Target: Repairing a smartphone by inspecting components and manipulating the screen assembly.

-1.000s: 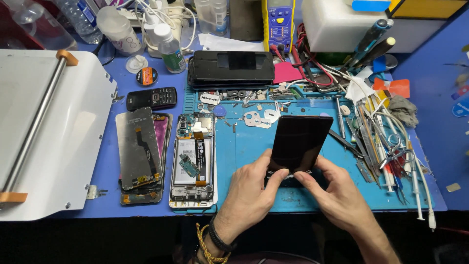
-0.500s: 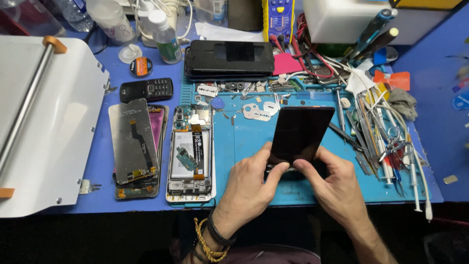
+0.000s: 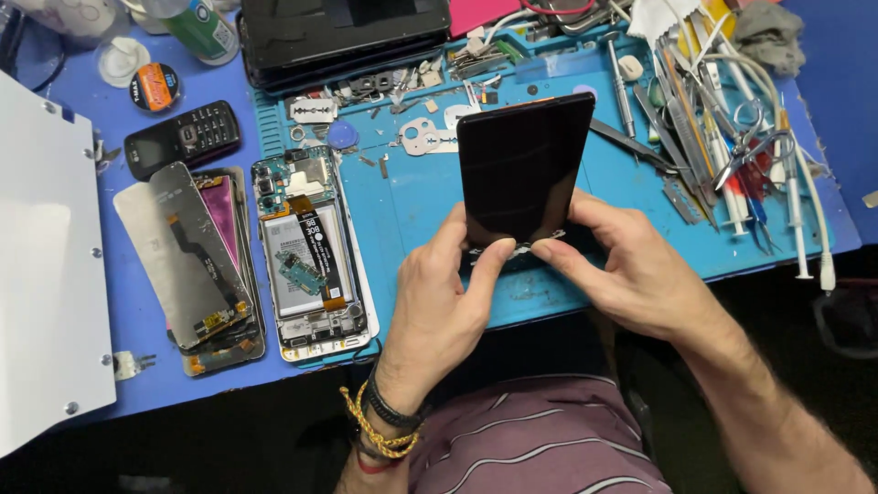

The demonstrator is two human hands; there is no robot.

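- Black phone screen (image 3: 523,165) at frame centre, tilted up above the blue mat (image 3: 412,197).
- Left hand (image 3: 444,306) and right hand (image 3: 640,270) both pinch its lower edge, fingers closed on it.
- Opened phone (image 3: 311,252) lies left of centre on the desk (image 3: 91,114).

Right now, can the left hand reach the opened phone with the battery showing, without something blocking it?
Probably yes. The left hand pinches the lower edge of the black screen panel, so it must let go first. The opened phone lies just beside it on the blue mat, with nothing between.
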